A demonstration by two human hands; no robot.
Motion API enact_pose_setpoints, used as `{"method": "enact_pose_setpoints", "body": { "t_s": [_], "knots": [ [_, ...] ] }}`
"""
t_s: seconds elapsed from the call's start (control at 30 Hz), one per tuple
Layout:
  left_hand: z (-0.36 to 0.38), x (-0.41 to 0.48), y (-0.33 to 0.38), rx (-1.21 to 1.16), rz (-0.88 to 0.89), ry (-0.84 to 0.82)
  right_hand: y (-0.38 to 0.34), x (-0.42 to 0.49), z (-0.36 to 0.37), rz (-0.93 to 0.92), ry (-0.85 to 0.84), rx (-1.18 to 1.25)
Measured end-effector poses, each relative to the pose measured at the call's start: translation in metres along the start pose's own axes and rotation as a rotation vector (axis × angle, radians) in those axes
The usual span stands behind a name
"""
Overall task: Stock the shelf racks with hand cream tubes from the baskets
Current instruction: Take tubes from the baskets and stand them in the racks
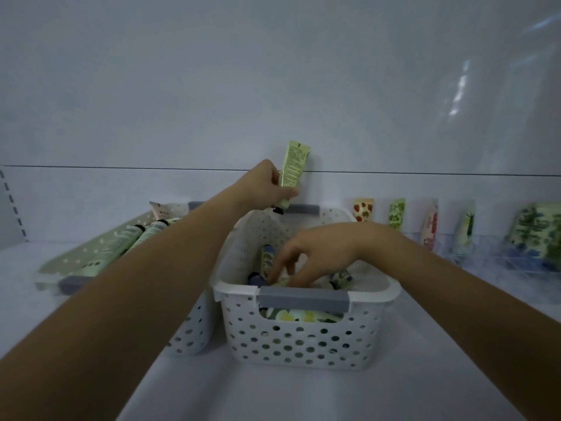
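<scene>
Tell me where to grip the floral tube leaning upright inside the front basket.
Pinch the floral tube by its exposed upper end, coming down from above: it stands nearly upright by the left wall of the basket, lower end buried among other tubes. The right hand is closest.

Plastic, wire and gloss on my shelf.
The basket (303, 344) in front of me is matt white plastic punched with round holes, with a smooth grey handle grip (303, 300); the second basket (194, 329) beside it looks the same. The pale green tube (294, 165) in my left hand (270, 185) looks like soft plastic, slightly shiny, with printed text. The back panel (455, 86) is glossy and reflects light, the shelf (273, 396) smooth white, the rack (473, 256) thin wire.
</scene>
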State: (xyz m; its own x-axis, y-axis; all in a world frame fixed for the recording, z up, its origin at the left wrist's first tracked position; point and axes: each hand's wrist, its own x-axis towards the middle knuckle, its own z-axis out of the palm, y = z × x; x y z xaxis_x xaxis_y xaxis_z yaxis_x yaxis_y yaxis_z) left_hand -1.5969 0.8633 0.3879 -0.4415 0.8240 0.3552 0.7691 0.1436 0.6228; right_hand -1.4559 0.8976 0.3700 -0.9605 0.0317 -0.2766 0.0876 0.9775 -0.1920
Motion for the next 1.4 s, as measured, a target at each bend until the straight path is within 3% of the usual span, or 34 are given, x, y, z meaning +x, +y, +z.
{"method": "enact_pose_setpoints", "body": {
  "t_s": [0.3,0.53,0.67,0.8,0.9,1.03,1.2,1.4],
  "knots": [
    [-0.006,-0.009,0.0,-0.237,-0.031,0.08,0.005,0.002,0.002,0.008,0.072,0.162],
    [-0.013,-0.009,0.004,-0.338,-0.096,0.088,0.018,-0.023,-0.016,-0.083,0.265,0.978],
    [-0.017,-0.013,0.017,-0.559,-0.116,0.072,0.038,-0.043,-0.018,-0.02,0.45,1.289],
    [-0.016,-0.012,0.035,-0.584,-0.232,0.094,0.058,-0.062,-0.011,-0.022,0.551,1.594],
    [-0.011,-0.011,0.045,-0.485,-0.197,0.008,0.069,-0.076,-0.004,-0.02,0.643,1.661],
    [0.005,-0.013,0.068,-0.583,-0.173,-0.087,0.082,-0.097,0.005,-0.011,0.735,1.697],
    [0.041,-0.013,0.112,-0.551,-0.147,-0.102,0.1,-0.136,0.015,0.005,0.827,1.708],
    [0.094,-0.011,0.166,-0.599,-0.157,-0.181,0.137,-0.191,0.031,0.163,0.926,1.773]
  ]
}}
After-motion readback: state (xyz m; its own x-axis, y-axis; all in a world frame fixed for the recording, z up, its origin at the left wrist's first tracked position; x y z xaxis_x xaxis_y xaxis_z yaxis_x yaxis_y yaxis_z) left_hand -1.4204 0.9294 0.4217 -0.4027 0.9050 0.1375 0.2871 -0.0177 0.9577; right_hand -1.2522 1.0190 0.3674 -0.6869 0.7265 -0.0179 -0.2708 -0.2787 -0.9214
